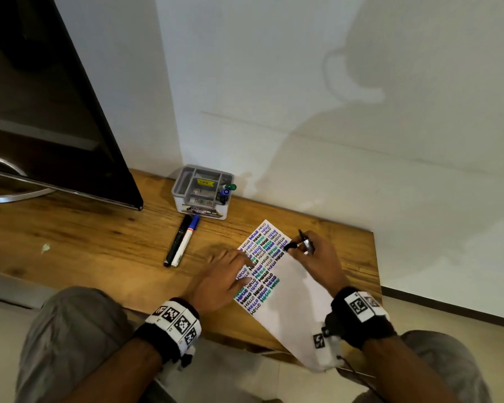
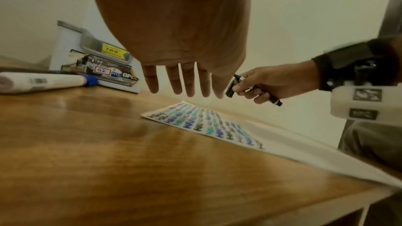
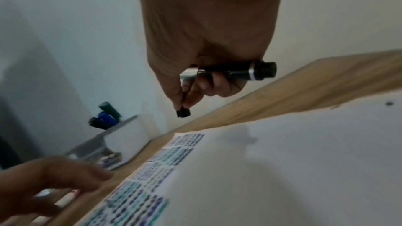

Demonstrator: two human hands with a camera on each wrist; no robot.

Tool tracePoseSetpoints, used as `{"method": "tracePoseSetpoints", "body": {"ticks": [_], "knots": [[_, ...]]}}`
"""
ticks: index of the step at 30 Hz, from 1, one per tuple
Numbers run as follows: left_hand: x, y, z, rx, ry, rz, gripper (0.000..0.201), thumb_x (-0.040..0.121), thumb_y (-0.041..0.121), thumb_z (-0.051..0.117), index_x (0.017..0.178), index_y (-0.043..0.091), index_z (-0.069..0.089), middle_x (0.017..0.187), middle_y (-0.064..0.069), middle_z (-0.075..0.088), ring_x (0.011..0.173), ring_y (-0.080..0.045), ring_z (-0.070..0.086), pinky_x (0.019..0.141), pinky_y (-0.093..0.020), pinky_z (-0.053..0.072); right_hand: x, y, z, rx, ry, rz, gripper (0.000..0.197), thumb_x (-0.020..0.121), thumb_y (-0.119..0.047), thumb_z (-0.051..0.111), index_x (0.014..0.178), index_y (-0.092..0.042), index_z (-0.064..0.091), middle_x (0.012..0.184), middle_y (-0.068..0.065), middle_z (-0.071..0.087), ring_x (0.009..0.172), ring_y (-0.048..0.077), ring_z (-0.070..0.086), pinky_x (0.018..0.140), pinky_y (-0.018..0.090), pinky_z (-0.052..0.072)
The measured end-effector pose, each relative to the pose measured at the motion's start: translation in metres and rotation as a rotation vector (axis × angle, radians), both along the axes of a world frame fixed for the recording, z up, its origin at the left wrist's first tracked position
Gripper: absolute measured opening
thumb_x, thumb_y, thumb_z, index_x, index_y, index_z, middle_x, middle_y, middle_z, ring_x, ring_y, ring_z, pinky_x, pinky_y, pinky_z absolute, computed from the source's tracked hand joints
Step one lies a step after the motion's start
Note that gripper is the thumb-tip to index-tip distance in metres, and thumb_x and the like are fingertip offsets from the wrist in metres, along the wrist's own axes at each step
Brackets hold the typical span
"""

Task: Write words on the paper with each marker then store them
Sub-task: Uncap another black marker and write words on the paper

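A white paper (image 1: 291, 289) with rows of "HELLO" in black, blue and green lies on the wooden table (image 1: 99, 245). My left hand (image 1: 230, 271) is spread over the paper's left side with its fingers (image 2: 187, 82) straight, and in the left wrist view they look slightly off the surface. Above the paper's far right edge, my right hand (image 1: 296, 247) grips a black marker (image 3: 239, 71) in its curled fingers and pinches a small black cap (image 3: 182, 112) between thumb and forefinger. A black marker (image 1: 177, 241) and a white marker with a blue cap (image 1: 186, 239) lie side by side left of the paper.
A grey organizer box (image 1: 186, 196) stands at the wall behind the loose markers, with green, blue and black markers (image 1: 227, 191) upright in its right compartment. A dark monitor (image 1: 56, 97) on a stand fills the left. The table's right edge (image 1: 374, 257) runs near my right hand.
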State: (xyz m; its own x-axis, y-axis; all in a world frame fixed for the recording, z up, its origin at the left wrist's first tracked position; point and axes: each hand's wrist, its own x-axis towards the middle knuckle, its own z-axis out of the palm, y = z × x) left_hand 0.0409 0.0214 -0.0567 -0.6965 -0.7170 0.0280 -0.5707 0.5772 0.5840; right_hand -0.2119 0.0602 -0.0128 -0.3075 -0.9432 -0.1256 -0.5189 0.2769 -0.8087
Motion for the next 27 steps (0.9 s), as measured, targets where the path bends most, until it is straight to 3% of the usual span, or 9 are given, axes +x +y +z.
{"method": "tracePoseSetpoints", "body": {"ticks": [2,5,9,12,17,19,21,24,27], "knots": [[-0.003,-0.004,-0.010,-0.142,-0.136,-0.036,0.035,0.099,0.039,0.051,0.133,0.028,0.048,0.148,0.006,0.041,0.135,-0.016,0.038,0.106,-0.041,0.035,-0.028,-0.010,-0.003,0.041,0.166,-0.060,0.015,0.085,-0.014,0.078,0.098,-0.014,0.071,0.087,-0.001,0.070,0.076,0.010,0.064,0.062,0.014,0.042],[-0.009,-0.009,-0.024,-0.201,-0.238,-0.064,0.046,0.097,0.045,0.045,0.140,0.028,0.043,0.159,0.004,0.030,0.145,-0.020,0.029,0.113,-0.047,0.033,-0.057,-0.018,-0.010,0.130,0.229,-0.140,0.016,0.085,-0.018,0.076,0.100,-0.016,0.069,0.089,0.001,0.069,0.085,0.023,0.066,0.068,0.030,0.045],[-0.007,-0.007,-0.040,-0.229,-0.287,-0.075,0.057,0.096,0.053,0.026,0.146,0.029,0.038,0.162,0.004,0.028,0.149,-0.020,0.025,0.118,-0.050,0.028,-0.070,-0.023,-0.026,0.193,0.294,-0.129,0.021,0.085,-0.023,0.074,0.104,-0.019,0.066,0.096,0.004,0.070,0.094,0.029,0.066,0.078,0.037,0.050],[-0.005,-0.004,-0.046,-0.253,-0.256,-0.062,0.055,0.099,0.052,0.028,0.148,0.029,0.038,0.162,0.004,0.030,0.150,-0.018,0.026,0.119,-0.046,0.018,-0.070,-0.022,-0.036,0.236,0.294,-0.108,0.019,0.086,-0.025,0.072,0.103,-0.020,0.063,0.100,0.008,0.072,0.093,0.031,0.066,0.073,0.036,0.049],[0.000,-0.002,-0.048,-0.278,-0.243,-0.071,0.053,0.102,0.049,0.030,0.150,0.028,0.038,0.162,0.005,0.030,0.150,-0.016,0.025,0.118,-0.046,0.018,-0.070,-0.016,-0.029,0.145,0.244,-0.168,0.033,0.084,-0.032,0.075,0.112,-0.019,0.064,0.105,0.000,0.067,0.097,0.025,0.063,0.085,0.039,0.052],[0.000,-0.002,-0.049,-0.280,-0.233,-0.072,0.053,0.102,0.049,0.030,0.150,0.029,0.037,0.162,0.005,0.029,0.151,-0.015,0.023,0.119,-0.046,0.019,-0.073,-0.010,-0.018,0.004,0.102,-0.252,0.019,0.090,-0.034,0.062,0.095,-0.016,0.062,0.092,0.002,0.060,0.084,0.023,0.055,0.077,0.036,0.044],[0.000,-0.002,-0.050,-0.284,-0.228,-0.069,0.053,0.102,0.050,0.029,0.151,0.029,0.037,0.162,0.006,0.028,0.151,-0.014,0.022,0.120,-0.046,0.017,-0.072,0.000,-0.005,-0.047,-0.117,-0.343,0.030,0.095,-0.034,0.049,0.089,-0.007,0.062,0.083,0.002,0.054,0.073,0.019,0.047,0.068,0.032,0.037],[0.000,-0.003,-0.050,-0.289,-0.219,-0.067,0.053,0.102,0.049,0.031,0.150,0.029,0.037,0.162,0.006,0.029,0.151,-0.014,0.021,0.121,-0.045,0.015,-0.058,0.016,0.012,-0.021,-0.357,-0.272,0.020,0.104,-0.015,0.047,0.101,-0.023,0.065,0.076,0.000,0.059,0.065,0.015,0.051,0.059,0.026,0.041],[0.000,-0.003,-0.050,-0.282,-0.202,-0.065,0.053,0.102,0.048,0.032,0.150,0.028,0.037,0.163,0.005,0.027,0.152,-0.013,0.018,0.121,-0.045,0.015,-0.042,0.029,0.019,-0.116,-0.545,-0.052,0.040,0.104,0.000,0.050,0.134,-0.027,0.047,0.097,0.012,0.068,0.075,0.021,0.065,0.073,0.032,0.055]]}}
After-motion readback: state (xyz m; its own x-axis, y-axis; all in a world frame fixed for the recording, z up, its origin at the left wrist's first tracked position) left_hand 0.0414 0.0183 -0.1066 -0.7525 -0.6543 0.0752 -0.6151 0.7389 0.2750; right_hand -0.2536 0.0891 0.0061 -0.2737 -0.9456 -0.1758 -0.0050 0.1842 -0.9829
